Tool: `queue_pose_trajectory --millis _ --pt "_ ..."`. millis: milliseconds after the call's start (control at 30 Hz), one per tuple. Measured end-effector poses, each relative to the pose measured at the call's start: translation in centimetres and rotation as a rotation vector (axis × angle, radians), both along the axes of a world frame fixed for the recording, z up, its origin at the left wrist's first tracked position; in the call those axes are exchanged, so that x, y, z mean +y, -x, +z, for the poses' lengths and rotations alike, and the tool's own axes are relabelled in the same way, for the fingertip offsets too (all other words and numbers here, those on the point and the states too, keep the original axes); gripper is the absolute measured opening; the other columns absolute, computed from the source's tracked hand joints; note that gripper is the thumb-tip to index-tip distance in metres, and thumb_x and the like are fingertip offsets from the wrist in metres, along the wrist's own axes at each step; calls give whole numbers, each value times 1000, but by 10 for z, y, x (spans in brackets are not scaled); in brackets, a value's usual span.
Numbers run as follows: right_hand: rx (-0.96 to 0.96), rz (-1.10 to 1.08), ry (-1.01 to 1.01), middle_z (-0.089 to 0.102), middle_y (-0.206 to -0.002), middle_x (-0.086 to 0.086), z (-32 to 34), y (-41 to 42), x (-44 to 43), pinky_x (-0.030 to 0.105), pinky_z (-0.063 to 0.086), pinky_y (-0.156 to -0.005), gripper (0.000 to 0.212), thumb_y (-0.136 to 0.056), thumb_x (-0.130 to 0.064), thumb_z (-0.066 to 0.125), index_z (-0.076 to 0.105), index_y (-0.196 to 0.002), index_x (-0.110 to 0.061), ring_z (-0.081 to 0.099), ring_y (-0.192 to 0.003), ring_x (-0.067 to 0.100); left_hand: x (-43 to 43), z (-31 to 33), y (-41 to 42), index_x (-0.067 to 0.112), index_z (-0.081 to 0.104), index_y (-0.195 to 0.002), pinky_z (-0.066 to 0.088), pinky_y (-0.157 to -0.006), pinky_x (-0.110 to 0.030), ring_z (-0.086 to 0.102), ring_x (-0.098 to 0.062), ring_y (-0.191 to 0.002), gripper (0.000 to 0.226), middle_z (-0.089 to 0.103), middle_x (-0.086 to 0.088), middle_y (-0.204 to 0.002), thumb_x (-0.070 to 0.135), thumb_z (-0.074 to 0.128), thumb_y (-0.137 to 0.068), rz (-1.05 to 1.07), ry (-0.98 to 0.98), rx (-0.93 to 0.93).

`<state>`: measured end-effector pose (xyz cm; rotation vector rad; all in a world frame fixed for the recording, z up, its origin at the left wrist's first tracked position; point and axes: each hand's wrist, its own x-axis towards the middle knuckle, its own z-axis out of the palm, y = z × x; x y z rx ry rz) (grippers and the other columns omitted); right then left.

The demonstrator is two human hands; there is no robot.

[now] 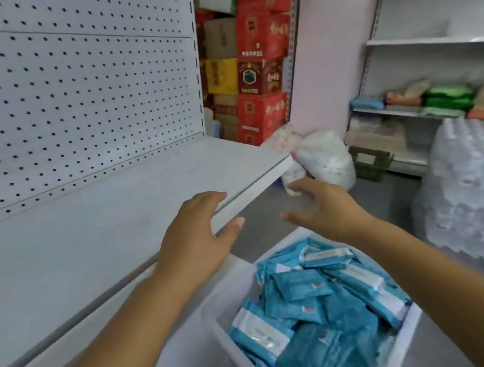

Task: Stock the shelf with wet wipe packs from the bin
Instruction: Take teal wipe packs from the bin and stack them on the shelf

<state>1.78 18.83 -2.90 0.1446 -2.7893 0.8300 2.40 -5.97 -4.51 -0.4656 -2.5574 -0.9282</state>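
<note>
A white bin (408, 328) at the lower middle is filled with several blue wet wipe packs (307, 296). To its left runs a bare white shelf (91, 237) with a pegboard back. My left hand (194, 237) hovers over the shelf's front edge with relaxed fingers and holds nothing. My right hand (323, 202) is stretched out above the far end of the bin, fingers spread, also without a pack.
Stacked red and yellow cartons (254, 65) stand behind the shelf's end. White plastic bags (322, 158) lie on the floor past the shelf corner. Shrink-wrapped bottle packs (480, 188) are piled at the right, under a second shelving unit (433, 41) with packaged goods.
</note>
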Motion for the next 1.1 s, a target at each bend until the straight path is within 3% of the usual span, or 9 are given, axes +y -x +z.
queue_pose_trajectory --millis 233,400,567,700,833,1000,1100 --pt "-138 -68 -56 57 -140 -5 -48 -2 57 14 32 -88 62 -85 -47 74 54 -138 -23 51 -127 12 63 -64 17 24 48 -146 32 -108 -24 40 -12 -138 55 44 6 -151 45 60 -96 -148 89 -127" --pt "-259 -174 -86 61 -134 -2 -87 -12 92 20 37 -89 54 -87 -46 72 60 -133 -20 56 -123 18 79 -116 20 24 54 -136 42 -94 -31 51 -19 -123 48 57 3 -133 46 61 -94 -170 223 -258" --pt "-357 -312 -80 63 -130 3 -126 -22 125 32 45 -99 51 -90 -46 68 61 -130 -15 59 -118 24 91 -149 25 25 50 -139 46 -96 -37 51 -21 -122 54 56 2 -135 53 59 -93 -156 250 -364" --pt "-430 -383 -100 67 -115 8 -148 -23 137 35 48 -88 43 -94 -50 60 63 -117 -14 60 -105 29 106 -163 28 25 51 -127 50 -88 -39 55 -22 -112 47 58 3 -122 57 55 -93 -146 294 -445" --pt "-444 -431 -112 65 -116 5 -157 -25 137 27 36 -78 53 -91 -56 61 59 -125 -15 59 -107 27 120 -171 31 24 50 -115 52 -85 -46 55 -24 -105 45 58 0 -113 60 57 -90 -130 324 -460" --pt "-375 -444 -21 62 -128 4 -162 -28 139 29 42 -86 72 -79 -54 77 54 -136 -16 58 -113 23 131 -170 35 17 51 -127 46 -95 -46 49 -30 -114 55 56 -9 -125 56 62 -90 -58 379 -396" --pt "-365 -481 38 62 -117 1 -161 -29 139 30 45 -82 73 -73 -51 83 56 -131 -16 59 -104 20 132 -168 41 17 51 -134 42 -98 -44 46 -30 -120 64 56 -8 -126 56 68 -86 -56 423 -392"
